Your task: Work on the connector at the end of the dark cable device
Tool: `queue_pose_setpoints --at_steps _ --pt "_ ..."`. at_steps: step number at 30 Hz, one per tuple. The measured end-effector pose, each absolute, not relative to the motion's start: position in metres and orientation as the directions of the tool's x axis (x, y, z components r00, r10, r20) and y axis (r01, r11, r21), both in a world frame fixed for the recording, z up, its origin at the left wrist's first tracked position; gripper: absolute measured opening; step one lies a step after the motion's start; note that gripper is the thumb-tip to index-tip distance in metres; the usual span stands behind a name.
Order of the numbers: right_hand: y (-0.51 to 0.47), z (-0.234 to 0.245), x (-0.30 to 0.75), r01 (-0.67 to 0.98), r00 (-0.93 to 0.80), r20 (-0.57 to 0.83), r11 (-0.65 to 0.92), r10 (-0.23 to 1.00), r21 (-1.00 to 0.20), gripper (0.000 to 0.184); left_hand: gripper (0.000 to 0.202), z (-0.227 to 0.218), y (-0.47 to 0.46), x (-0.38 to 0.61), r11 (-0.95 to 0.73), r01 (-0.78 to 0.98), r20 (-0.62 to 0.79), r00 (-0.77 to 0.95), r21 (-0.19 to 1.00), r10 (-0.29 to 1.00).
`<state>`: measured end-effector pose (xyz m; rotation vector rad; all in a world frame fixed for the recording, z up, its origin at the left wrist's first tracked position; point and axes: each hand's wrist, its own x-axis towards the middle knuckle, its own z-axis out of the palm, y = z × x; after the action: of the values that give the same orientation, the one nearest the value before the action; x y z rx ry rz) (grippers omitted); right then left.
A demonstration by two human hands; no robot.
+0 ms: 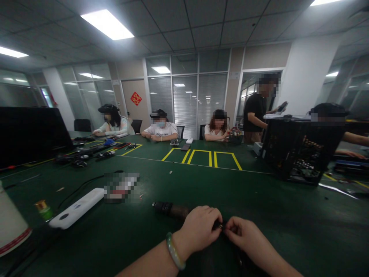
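My left hand (198, 229), with a jade-like bangle (175, 252) on its wrist, is closed over a dark cylindrical tool (176, 211). The tool lies slantwise low over the green table, and a black collar with a small metal tip shows at its far left end. The rest of it is hidden under my fingers. Close beside it, my right hand (243, 232) pinches thumb and fingertips together. Between the two hands a tiny shiny metal piece (221, 226) shows; what the right fingertips grip is too small to name.
On the green table (201, 184), a white power strip (77, 207), a small green bottle (44, 211) and a paper cup (11, 223) stand left. A monitor (31, 134) and cables (83, 154) lie beyond. An open computer case (300, 150) stands right. Several people are across the table.
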<state>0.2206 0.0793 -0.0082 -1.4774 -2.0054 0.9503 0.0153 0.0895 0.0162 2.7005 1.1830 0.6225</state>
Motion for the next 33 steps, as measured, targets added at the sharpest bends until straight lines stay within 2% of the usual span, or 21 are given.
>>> queue_pose_setpoints --at_steps 13,19,25,33 --pt "0.0817 -0.0146 0.2201 0.634 -0.297 -0.007 0.192 0.955 -0.749 0.013 0.008 0.0134 0.0926 0.0152 -0.730 0.633 0.312 0.660 0.259 0.683" --pt "0.0829 -0.0162 0.2210 0.652 -0.293 -0.030 0.177 0.956 -0.738 0.014 0.015 0.0176 0.0886 0.0154 -0.687 0.675 0.298 0.619 0.271 0.726" --pt "0.0810 -0.0128 0.2209 0.635 -0.305 -0.013 0.193 0.952 -0.748 0.013 0.010 0.0168 0.0897 0.0160 -0.696 0.664 0.300 0.629 0.272 0.718" --pt "0.0836 -0.0161 0.2202 0.632 -0.298 0.015 0.209 0.954 -0.746 0.010 0.016 0.0195 0.0878 0.0159 -0.683 0.679 0.285 0.621 0.269 0.730"
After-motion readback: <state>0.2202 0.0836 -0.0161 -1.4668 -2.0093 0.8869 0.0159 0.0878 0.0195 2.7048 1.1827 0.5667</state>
